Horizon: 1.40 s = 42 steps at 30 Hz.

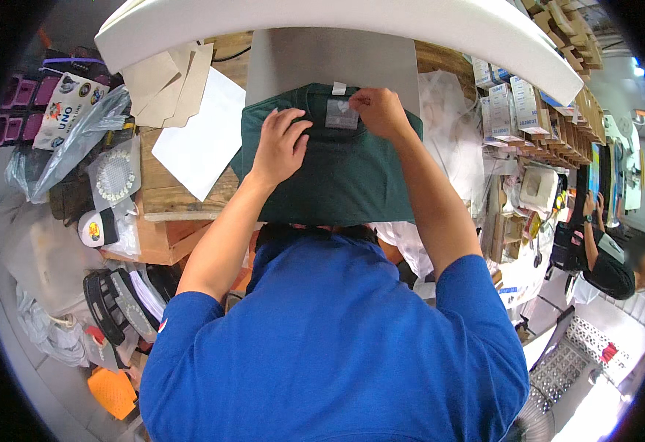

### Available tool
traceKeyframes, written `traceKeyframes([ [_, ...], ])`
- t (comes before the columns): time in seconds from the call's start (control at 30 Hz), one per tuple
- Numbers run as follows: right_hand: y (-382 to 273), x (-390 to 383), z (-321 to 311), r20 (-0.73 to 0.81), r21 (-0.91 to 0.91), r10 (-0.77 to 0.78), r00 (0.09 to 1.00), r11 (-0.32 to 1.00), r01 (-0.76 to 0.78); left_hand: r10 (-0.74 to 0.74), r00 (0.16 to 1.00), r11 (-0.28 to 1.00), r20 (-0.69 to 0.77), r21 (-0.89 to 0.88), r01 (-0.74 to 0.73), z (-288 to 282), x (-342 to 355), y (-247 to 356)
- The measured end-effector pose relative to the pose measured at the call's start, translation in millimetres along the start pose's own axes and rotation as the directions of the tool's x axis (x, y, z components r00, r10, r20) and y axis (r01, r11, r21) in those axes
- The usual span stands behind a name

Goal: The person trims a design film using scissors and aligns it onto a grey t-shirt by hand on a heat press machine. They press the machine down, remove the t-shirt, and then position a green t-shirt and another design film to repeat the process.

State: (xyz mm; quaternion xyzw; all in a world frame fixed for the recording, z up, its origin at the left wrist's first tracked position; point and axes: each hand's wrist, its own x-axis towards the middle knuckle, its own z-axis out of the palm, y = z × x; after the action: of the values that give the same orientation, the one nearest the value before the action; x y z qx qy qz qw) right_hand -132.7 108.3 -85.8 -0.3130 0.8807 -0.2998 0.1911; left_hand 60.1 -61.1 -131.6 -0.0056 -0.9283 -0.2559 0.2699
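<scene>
A dark green T-shirt [326,184] lies on a grey flat platen [322,55] beneath a white padded bar [337,16]. Inside its collar are a small white tag [339,88] and a pale grey square patch [341,118]. My left hand [280,144] rests at the left of the collar, fingers apart and slightly curled over the fabric. My right hand [378,110] has thumb and forefinger pinched at the upper right corner of the patch; what exactly is between them is too small to make out.
Paper sheets [194,140] and brown card pieces [157,88] lie left, near plastic bags, caps [98,228] and purple items [28,96]. Boxes [521,103], a translucent wrapper [448,140] and scissors [536,250] sit right. A person in dark clothing [606,269] is at the far right.
</scene>
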Motion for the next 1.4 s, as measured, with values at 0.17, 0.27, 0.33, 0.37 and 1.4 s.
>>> traceKeyframes([
  [0.17,-4.8,-10.7,12.6,-0.119,-0.224,-0.059,0.991,0.974,0.031,0.006,0.997,0.998,0.072,-0.055,-0.002,8.3,4.0,5.2],
  [0.27,-6.8,-54.6,35.2,-0.244,-0.368,-0.222,0.944,0.922,0.121,0.052,0.989,0.998,0.138,0.038,-0.058,13.8,-3.5,6.6],
  [0.33,-5.4,-88.4,53.0,-0.25,-0.418,-0.285,0.925,0.894,0.163,0.102,0.977,0.991,0.187,0.068,-0.116,12.7,-5.1,15.0],
  [0.37,-4.3,-97.7,62.6,-0.29,-0.409,-0.309,0.906,0.896,0.174,0.126,0.967,0.986,0.22,0.078,-0.147,11.6,-8.3,19.2],
  [1.4,4.5,-115.5,84.2,-0.422,-0.402,-0.416,0.806,0.882,0.245,0.111,0.976,0.991,0.185,0.059,-0.124,15.7,-21.6,13.1],
])
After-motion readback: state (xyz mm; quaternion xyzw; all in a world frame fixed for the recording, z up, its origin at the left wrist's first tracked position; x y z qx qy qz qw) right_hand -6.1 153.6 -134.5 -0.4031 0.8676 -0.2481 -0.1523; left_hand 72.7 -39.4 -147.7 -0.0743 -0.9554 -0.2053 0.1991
